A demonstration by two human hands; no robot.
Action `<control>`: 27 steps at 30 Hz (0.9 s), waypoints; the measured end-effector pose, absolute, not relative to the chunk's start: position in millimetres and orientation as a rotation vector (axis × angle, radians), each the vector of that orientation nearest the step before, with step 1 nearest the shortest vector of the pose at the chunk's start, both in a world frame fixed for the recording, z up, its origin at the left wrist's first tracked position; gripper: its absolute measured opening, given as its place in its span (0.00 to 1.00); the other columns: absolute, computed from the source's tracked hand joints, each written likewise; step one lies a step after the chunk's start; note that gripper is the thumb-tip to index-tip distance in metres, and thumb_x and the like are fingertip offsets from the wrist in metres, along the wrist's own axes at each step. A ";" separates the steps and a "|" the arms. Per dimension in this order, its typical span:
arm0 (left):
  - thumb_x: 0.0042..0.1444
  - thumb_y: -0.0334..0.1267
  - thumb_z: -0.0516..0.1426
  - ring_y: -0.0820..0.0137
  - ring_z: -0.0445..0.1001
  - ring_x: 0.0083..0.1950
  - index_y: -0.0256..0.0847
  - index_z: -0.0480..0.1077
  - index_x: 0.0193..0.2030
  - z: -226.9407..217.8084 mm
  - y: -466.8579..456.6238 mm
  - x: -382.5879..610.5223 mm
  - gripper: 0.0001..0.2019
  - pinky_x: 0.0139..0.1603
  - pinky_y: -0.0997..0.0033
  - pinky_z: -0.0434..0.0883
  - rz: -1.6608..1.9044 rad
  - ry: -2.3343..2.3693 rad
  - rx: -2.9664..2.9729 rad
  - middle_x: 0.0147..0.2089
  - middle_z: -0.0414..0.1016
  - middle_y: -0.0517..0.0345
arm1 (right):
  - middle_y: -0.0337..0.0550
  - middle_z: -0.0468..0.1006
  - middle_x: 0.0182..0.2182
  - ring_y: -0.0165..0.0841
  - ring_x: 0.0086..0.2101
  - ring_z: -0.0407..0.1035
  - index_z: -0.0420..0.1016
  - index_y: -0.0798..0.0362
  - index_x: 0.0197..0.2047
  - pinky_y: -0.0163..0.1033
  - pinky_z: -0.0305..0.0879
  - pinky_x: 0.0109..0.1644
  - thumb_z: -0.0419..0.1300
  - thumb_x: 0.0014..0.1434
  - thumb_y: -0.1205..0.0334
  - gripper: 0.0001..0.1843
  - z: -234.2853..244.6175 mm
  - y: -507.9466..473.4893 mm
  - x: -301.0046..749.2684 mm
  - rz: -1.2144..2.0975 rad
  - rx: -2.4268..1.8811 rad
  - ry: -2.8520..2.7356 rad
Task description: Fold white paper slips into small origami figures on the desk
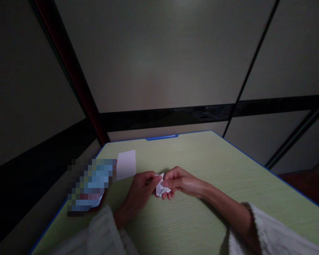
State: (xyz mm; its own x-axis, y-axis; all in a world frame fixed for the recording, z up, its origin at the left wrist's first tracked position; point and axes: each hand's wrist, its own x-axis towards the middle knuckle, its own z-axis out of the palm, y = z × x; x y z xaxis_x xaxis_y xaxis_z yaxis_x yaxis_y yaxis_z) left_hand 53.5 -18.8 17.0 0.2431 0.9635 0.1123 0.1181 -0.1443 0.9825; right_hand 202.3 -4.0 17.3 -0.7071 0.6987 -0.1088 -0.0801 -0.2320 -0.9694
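Centrally in the head view, a crumpled white paper (159, 190) is pinched between both hands, just above or on the table (202, 152); which of the two cannot be told. The left hand (142, 186) comes in from eight o'clock, its thumb pressed on the paper's upper edge and its forefinger curled behind. The right hand (183, 183) comes from four o'clock, thumb laid flat across the paper, fingers bent close beneath it. Both grips are nearly closed, with only the paper's thickness between thumb and fingertips.

At nine o'clock from the paper lies a device (102, 177) with a dark red rim; its screen is pixelated, so any writing there cannot be read. At ten o'clock a flat, plain sheet (126, 164) lies just beside the device. A blue strip (162, 137) marks the table's far edge at twelve o'clock, with pale panels (162, 63) behind. Whitish sleeves (103, 230) cover both forearms partway.
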 end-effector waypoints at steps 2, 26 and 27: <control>0.43 0.40 0.54 0.77 0.62 0.15 0.37 0.63 0.13 15.5 -17.0 53.6 0.13 0.16 0.80 0.59 1.061 1.048 1.481 0.11 0.63 0.65 | 0.41 0.73 0.19 0.21 0.17 0.65 0.68 0.62 0.21 0.26 0.59 0.21 0.59 0.44 0.59 0.12 15.2 -3.5 201.6 1.969 -0.761 -1.485; 0.37 0.36 0.58 0.77 0.65 0.17 0.32 0.66 0.23 10.7 -8.1 50.0 0.08 0.14 0.80 0.63 0.798 0.990 1.396 0.17 0.67 0.62 | 0.42 0.73 0.20 0.22 0.19 0.67 0.67 0.63 0.23 0.26 0.64 0.25 0.60 0.43 0.64 0.09 11.3 2.7 206.7 2.016 -0.779 -1.339; 0.37 0.36 0.58 0.77 0.64 0.17 0.33 0.66 0.23 10.5 -7.6 50.1 0.08 0.13 0.81 0.62 0.804 1.000 1.391 0.17 0.67 0.62 | 0.42 0.74 0.21 0.22 0.20 0.67 0.67 0.63 0.24 0.27 0.64 0.26 0.60 0.43 0.64 0.09 12.1 1.7 206.8 2.004 -0.773 -1.360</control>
State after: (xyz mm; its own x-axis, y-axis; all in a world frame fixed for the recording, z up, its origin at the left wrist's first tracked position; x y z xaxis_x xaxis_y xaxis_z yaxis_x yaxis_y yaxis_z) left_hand 50.1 -7.6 10.5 0.3952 0.9142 -0.0901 0.1080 0.0511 0.9928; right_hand 206.8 1.7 12.1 -0.6570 0.7415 -0.1361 -0.1472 -0.3032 -0.9415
